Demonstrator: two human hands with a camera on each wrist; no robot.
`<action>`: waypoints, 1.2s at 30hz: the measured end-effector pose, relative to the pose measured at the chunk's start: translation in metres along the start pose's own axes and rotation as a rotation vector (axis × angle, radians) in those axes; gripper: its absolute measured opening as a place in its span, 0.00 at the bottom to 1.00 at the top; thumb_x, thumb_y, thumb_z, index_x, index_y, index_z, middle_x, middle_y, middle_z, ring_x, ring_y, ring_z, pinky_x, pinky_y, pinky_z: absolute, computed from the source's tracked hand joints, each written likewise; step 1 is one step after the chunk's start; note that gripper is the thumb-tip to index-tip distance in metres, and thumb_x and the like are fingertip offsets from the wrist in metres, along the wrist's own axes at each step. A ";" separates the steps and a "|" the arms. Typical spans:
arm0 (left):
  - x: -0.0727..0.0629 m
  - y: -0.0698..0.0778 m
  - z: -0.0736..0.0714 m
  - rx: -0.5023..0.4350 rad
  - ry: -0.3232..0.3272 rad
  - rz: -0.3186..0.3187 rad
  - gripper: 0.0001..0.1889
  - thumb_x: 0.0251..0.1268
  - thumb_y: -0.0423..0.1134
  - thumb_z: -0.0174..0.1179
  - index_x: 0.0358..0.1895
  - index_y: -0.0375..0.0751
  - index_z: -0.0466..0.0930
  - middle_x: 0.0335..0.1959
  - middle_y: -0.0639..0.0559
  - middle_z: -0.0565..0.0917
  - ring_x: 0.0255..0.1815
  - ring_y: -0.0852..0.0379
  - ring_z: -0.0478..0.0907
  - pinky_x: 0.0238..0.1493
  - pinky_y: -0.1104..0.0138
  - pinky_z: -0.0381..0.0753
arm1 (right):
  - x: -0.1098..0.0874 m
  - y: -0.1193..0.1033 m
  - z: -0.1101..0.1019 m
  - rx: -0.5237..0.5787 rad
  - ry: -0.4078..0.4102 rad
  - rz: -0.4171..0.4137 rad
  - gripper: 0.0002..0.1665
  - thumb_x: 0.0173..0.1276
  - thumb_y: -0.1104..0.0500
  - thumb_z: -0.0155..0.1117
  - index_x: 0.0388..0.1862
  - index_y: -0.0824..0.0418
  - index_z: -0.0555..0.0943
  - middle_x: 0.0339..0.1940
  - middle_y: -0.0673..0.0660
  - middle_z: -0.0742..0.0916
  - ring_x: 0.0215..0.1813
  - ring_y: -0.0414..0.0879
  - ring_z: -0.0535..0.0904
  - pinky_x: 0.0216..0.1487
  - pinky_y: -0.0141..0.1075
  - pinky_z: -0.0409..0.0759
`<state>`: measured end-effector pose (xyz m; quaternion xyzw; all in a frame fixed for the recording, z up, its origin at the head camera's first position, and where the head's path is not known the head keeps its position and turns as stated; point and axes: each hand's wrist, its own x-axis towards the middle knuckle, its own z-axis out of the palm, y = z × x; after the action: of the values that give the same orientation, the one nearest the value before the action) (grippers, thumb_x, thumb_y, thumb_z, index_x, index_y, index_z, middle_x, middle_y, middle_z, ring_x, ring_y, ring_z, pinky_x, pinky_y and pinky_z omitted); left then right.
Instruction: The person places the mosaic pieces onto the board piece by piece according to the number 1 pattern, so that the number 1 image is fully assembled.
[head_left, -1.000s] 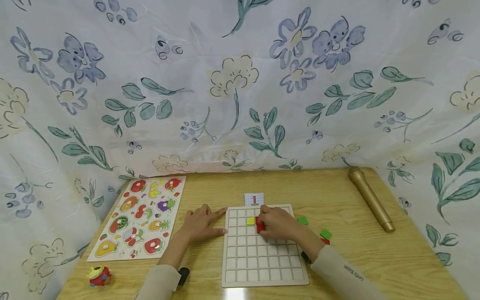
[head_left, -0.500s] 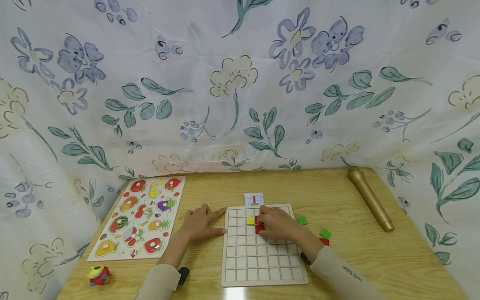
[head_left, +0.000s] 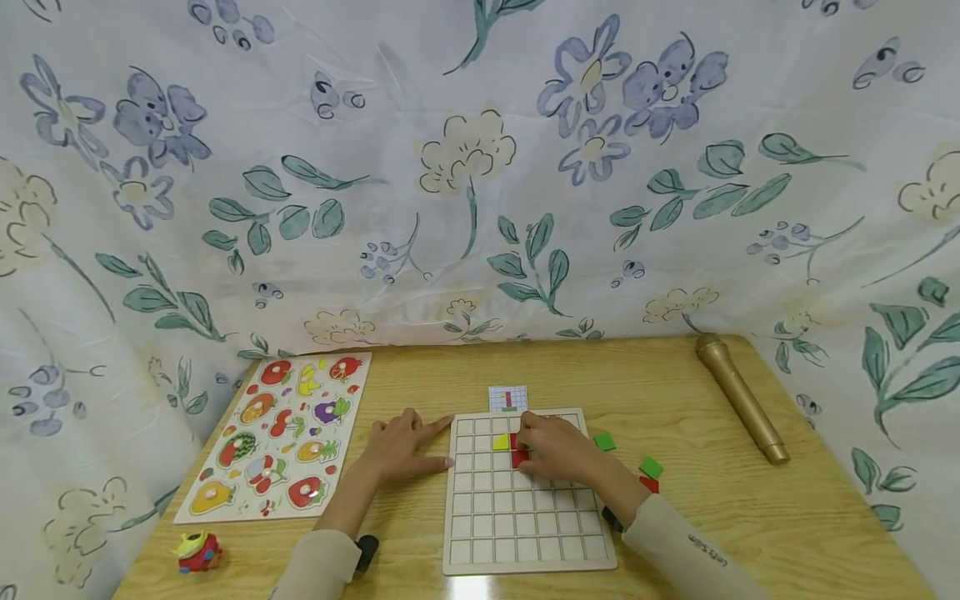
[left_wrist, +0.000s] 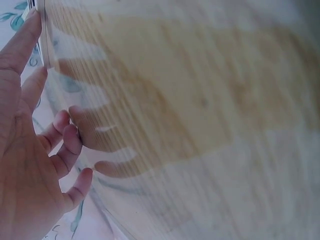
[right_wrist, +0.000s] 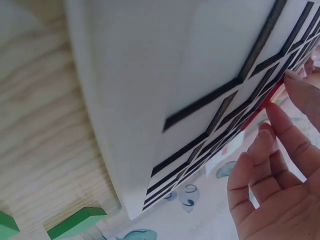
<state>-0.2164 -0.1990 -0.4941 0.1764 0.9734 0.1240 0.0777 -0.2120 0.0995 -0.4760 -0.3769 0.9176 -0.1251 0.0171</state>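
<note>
- L hand (head_left: 401,447): released, no grasp. Thumb + index straight & spread wide apart, tips against L edge of grid board (head_left: 495,527): index near far L corner, thumb nearer the person. Other 3 fingers part-bent, off the board per L wrist view.
- L hand pose: back of hand up, just beside the board; forearm comes in from lower L, beige sleeve (head_left: 318,560) at wrist.
- R hand (head_left: 557,448): thumb + index bent in small pinch on red tile (head_left: 519,458), tips close tog. Other fingers curled in, nothing else seen in them.
- R hand pose: over upper R part of board, back of hand up, hiding some squares; forearm angles in from lower R, sleeve w/ dark lettering.
- Red tile pos: on board, upper-mid, directly below upper red tile (head_left: 513,439), which is partly hidden by the fingers. Yellow tile (head_left: 500,442) sits just L of upper red one.
- Pattern card (head_left: 498,399) just past board's far edge.
- R of board, on table (head_left: 420,375): green tile (head_left: 604,442) near R wrist; 2nd green tile (head_left: 650,467) w/ loose red tile (head_left: 649,484) right by it, nr R sleeve.
- Far R: gold mic (head_left: 742,400).
</note>
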 end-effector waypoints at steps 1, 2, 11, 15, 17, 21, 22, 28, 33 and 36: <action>0.000 0.000 0.000 -0.004 0.000 -0.001 0.38 0.57 0.71 0.60 0.73 0.69 0.66 0.37 0.54 0.64 0.35 0.56 0.62 0.42 0.56 0.54 | 0.000 0.000 0.000 0.001 -0.001 0.003 0.13 0.61 0.51 0.74 0.39 0.57 0.87 0.39 0.49 0.79 0.35 0.39 0.74 0.44 0.38 0.77; 0.000 0.000 0.000 -0.004 -0.002 -0.002 0.38 0.58 0.71 0.60 0.73 0.70 0.66 0.37 0.54 0.64 0.35 0.56 0.62 0.43 0.56 0.54 | 0.000 0.000 0.000 0.001 0.000 0.005 0.13 0.61 0.51 0.74 0.39 0.57 0.87 0.39 0.49 0.79 0.35 0.39 0.74 0.43 0.38 0.77; 0.000 0.001 -0.001 -0.008 -0.007 -0.002 0.38 0.58 0.70 0.61 0.73 0.69 0.65 0.36 0.55 0.64 0.35 0.56 0.61 0.42 0.56 0.53 | -0.015 0.014 -0.014 0.087 0.109 0.050 0.11 0.67 0.53 0.69 0.40 0.59 0.87 0.37 0.49 0.80 0.34 0.40 0.77 0.37 0.34 0.76; 0.000 0.002 -0.001 0.001 -0.002 0.000 0.38 0.58 0.69 0.61 0.73 0.68 0.66 0.37 0.55 0.64 0.36 0.56 0.62 0.42 0.56 0.53 | -0.030 0.032 -0.023 0.158 0.162 0.080 0.09 0.72 0.56 0.63 0.40 0.60 0.87 0.36 0.47 0.80 0.33 0.36 0.74 0.35 0.32 0.75; 0.001 0.002 -0.001 0.006 -0.002 0.000 0.38 0.58 0.69 0.61 0.73 0.68 0.66 0.37 0.55 0.65 0.37 0.56 0.62 0.43 0.56 0.53 | -0.038 0.041 -0.024 0.183 0.190 0.101 0.10 0.74 0.57 0.60 0.40 0.60 0.86 0.34 0.45 0.79 0.31 0.35 0.71 0.34 0.30 0.73; 0.000 0.001 0.000 0.011 -0.001 -0.003 0.38 0.58 0.69 0.61 0.73 0.68 0.65 0.37 0.55 0.65 0.37 0.56 0.62 0.43 0.56 0.54 | -0.055 0.058 -0.027 0.202 0.230 0.129 0.10 0.74 0.60 0.58 0.39 0.62 0.85 0.32 0.45 0.77 0.30 0.34 0.68 0.31 0.29 0.71; 0.000 0.001 0.000 0.012 -0.001 -0.003 0.38 0.58 0.70 0.61 0.73 0.69 0.65 0.37 0.55 0.65 0.37 0.56 0.62 0.43 0.56 0.54 | -0.060 0.062 -0.027 0.202 0.233 0.138 0.09 0.74 0.61 0.59 0.39 0.63 0.85 0.32 0.45 0.77 0.30 0.33 0.68 0.31 0.29 0.71; 0.000 -0.001 0.000 0.018 0.002 0.002 0.38 0.58 0.70 0.60 0.73 0.69 0.66 0.37 0.55 0.65 0.37 0.56 0.62 0.42 0.56 0.54 | -0.086 0.077 -0.031 0.190 0.220 0.212 0.08 0.72 0.63 0.60 0.41 0.63 0.86 0.34 0.46 0.80 0.33 0.34 0.72 0.32 0.31 0.73; -0.001 0.000 0.000 0.008 0.004 0.001 0.38 0.58 0.70 0.61 0.73 0.68 0.66 0.37 0.55 0.65 0.36 0.56 0.62 0.42 0.56 0.54 | -0.101 0.082 -0.035 0.192 0.190 0.238 0.07 0.70 0.64 0.61 0.41 0.64 0.85 0.35 0.48 0.81 0.33 0.36 0.73 0.31 0.31 0.73; -0.001 0.001 -0.001 0.003 0.002 0.002 0.38 0.58 0.69 0.61 0.73 0.68 0.66 0.37 0.55 0.64 0.36 0.56 0.62 0.42 0.56 0.54 | -0.109 0.084 -0.035 0.184 0.181 0.236 0.06 0.68 0.65 0.62 0.39 0.64 0.85 0.34 0.48 0.81 0.33 0.36 0.73 0.30 0.31 0.73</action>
<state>-0.2156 -0.1988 -0.4928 0.1773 0.9735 0.1230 0.0761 -0.1963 0.2409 -0.4692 -0.2506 0.9379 -0.2392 -0.0165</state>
